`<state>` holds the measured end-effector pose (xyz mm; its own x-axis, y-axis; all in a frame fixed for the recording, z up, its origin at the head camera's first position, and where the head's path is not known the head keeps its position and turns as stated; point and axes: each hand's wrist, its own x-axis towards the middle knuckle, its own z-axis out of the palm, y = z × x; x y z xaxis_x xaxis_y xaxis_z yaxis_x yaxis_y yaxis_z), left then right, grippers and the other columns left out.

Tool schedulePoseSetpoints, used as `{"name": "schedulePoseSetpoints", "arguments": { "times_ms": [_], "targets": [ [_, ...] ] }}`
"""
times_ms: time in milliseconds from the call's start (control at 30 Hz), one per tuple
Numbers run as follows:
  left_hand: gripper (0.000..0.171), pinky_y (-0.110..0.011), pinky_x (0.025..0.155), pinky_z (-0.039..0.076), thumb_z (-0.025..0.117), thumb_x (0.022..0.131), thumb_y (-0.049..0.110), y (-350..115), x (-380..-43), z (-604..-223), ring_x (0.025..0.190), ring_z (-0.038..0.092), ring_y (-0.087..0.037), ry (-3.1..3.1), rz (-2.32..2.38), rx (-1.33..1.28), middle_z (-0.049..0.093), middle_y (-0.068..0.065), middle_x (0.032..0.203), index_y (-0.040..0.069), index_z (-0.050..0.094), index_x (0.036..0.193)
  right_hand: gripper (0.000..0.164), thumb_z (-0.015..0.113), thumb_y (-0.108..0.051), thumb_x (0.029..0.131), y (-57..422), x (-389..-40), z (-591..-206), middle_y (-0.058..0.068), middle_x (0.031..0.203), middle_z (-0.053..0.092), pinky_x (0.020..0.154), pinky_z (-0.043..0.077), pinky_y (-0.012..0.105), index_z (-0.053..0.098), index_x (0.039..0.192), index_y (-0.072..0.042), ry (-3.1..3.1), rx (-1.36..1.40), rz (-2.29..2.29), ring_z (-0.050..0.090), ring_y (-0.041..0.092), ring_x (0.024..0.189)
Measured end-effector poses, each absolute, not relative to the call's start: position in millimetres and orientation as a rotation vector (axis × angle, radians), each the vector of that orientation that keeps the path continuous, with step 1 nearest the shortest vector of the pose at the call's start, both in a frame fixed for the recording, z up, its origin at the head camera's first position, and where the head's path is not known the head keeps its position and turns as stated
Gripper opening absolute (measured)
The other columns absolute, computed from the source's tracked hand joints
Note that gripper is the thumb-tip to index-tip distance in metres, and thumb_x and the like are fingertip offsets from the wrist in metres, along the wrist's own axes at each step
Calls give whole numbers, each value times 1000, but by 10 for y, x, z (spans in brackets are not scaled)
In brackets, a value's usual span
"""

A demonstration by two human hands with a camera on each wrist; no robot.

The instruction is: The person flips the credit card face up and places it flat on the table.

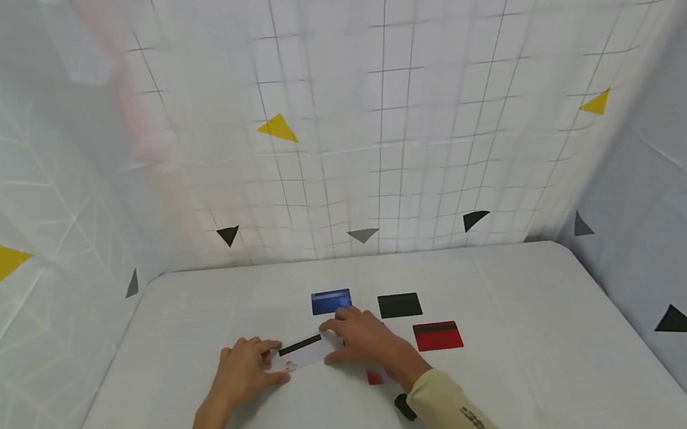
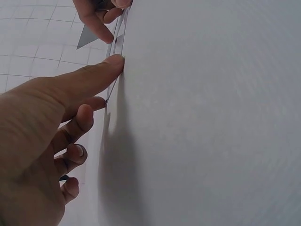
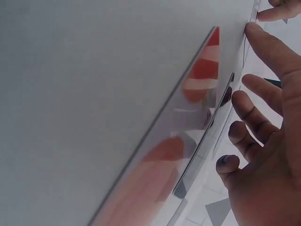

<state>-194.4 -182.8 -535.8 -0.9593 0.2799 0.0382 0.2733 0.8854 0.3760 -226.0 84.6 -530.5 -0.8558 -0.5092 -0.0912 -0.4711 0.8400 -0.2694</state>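
A white card [image 1: 303, 358] with a black magnetic stripe lies low over the white table, between both hands in the head view. My left hand [image 1: 241, 374] pinches its left end, thumb at the near edge and forefinger at the far one. At the opposite end, my right hand [image 1: 366, 341] holds the card between thumb and forefinger. Seen edge-on in the left wrist view, the card is a thin strip by the left hand [image 2: 47, 117]. The other fingers of the right hand [image 3: 268, 122] are loosely bent in the right wrist view.
Beyond the hands lie a blue card [image 1: 331, 301] and a black card [image 1: 399, 305]. A red card [image 1: 438, 336] is to the right. Another card's red corner [image 1: 375, 377] shows beneath the right wrist. White sheets [image 1: 349, 167] with coloured triangles enclose the table [image 1: 538, 379].
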Motion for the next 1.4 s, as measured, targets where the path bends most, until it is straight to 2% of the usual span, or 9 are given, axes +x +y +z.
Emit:
{"name": "schedulePoseSetpoints", "arguments": {
  "times_ms": [233, 433, 767, 1033, 1400],
  "targets": [
    [48, -39, 76, 29, 89, 72, 44, -1832, -1930, -5358, 80, 45, -12, 3029, 643, 445, 54, 12, 77, 24, 76, 114, 58, 70, -59, 87, 790, -2282, -5306, -2, 127, 58, 104, 44, 47, 60, 138, -35, 2860, -751, -346, 49, 20, 123],
    [49, -39, 76, 29, 89, 72, 44, -1847, -1916, -5369, 80, 44, -12, 3039, 654, 424, 53, 11, 76, 24, 75, 114, 51, 73, -54, 87, 752, -2290, -5275, -1, 125, 59, 106, 42, 47, 64, 132, -33, 2862, -761, -358, 48, 22, 123],
    [51, -40, 77, 29, 89, 72, 45, -1848, -1907, -5396, 80, 43, -12, 3046, 667, 403, 52, 12, 76, 25, 74, 117, 52, 77, -53, 84, 728, -2295, -5194, -2, 120, 60, 104, 42, 46, 65, 129, -31, 2848, -756, -358, 48, 22, 118],
    [55, -39, 76, 28, 89, 72, 45, -1840, -1895, -5376, 80, 43, -13, 3055, 670, 408, 52, 10, 77, 21, 73, 118, 52, 77, -54, 83, 733, -2296, -5216, 0, 128, 61, 106, 42, 47, 65, 128, -29, 2860, -712, -364, 47, 24, 122],
    [59, -39, 78, 30, 91, 70, 42, -1817, -1898, -5377, 82, 46, -12, 3060, 743, 455, 55, 11, 82, 20, 68, 121, 53, 78, -55, 82, 763, -2286, -5244, -1, 130, 62, 103, 44, 46, 63, 126, -29, 2875, -704, -415, 48, 23, 119]
  ]
}}
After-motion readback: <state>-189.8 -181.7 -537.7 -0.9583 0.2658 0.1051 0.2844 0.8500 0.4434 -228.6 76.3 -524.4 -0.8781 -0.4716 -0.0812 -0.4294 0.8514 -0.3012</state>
